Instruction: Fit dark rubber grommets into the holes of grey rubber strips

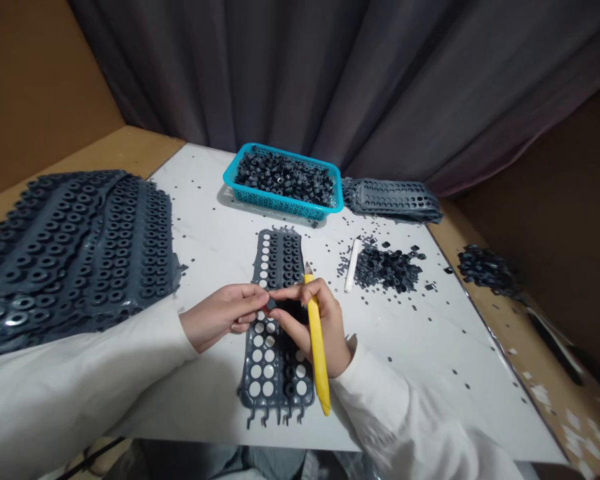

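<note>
My left hand (pixel 229 312) is closed in a pinch on a small dark rubber piece (pixel 271 304). My right hand (pixel 325 323) touches the same piece with thumb and forefinger. Across its palm side lies a yellow pen-shaped cutter (pixel 318 353), its pointed metal tip up and away from me, held by the other fingers. Beneath both hands a dark grey moulded rubber sheet (pixel 279 399) lies flat on the white table. Rows of round holes show white through it at the left and front; raised ring-shaped pieces fill its far part. My hands hide its middle.
A turquoise basket (pixel 285 203) full of small dark pieces stands at the back. Stacked rubber sheets (pixel 80 247) lie left, more punched sheets (pixel 395 198) back right. A white stick (pixel 352 265) lies beside a pile of dark bits (pixel 387 268). Another pile (pixel 485 267) sits far right.
</note>
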Tool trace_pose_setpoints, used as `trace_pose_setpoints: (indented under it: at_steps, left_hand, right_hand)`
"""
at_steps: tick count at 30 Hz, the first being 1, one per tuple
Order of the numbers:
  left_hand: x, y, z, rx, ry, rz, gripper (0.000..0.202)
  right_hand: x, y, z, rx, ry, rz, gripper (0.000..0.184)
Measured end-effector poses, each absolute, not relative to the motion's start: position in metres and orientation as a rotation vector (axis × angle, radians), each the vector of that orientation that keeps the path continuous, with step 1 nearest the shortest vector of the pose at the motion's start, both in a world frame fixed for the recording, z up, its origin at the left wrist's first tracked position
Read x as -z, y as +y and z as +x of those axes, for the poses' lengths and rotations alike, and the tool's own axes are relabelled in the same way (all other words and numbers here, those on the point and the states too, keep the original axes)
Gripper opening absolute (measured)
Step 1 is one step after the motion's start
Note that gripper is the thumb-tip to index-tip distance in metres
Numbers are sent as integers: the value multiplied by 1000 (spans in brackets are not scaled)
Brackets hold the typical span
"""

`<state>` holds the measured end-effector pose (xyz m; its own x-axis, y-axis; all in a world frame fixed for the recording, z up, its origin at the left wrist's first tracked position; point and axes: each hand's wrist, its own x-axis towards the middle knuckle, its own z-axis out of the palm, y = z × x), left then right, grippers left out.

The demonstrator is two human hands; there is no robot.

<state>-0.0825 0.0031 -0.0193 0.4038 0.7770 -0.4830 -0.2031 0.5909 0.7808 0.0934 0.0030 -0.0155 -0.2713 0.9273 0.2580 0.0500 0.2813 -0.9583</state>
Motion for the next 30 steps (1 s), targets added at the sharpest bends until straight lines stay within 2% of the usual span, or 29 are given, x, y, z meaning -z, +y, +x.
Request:
trace_pose_setpoints:
  at_steps: [11,22,26,30]
  left_hand:
    - [11,-1,-82,-727,945,758,44]
    - [18,-1,-81,-720,923,769,47]
    - [-3,7,-79,-740,998,835,46]
    - [-43,55,-67,-951,1116,1227,33]
  right_hand:
    - [11,-2,91,-1025,-1572,-870,42]
    - [11,-4,91,-969,-1590,-822,39]
    - [9,-1,96,-958,-1535,-899,34]
    - [19,13,103,-990,-1378,-991,25]
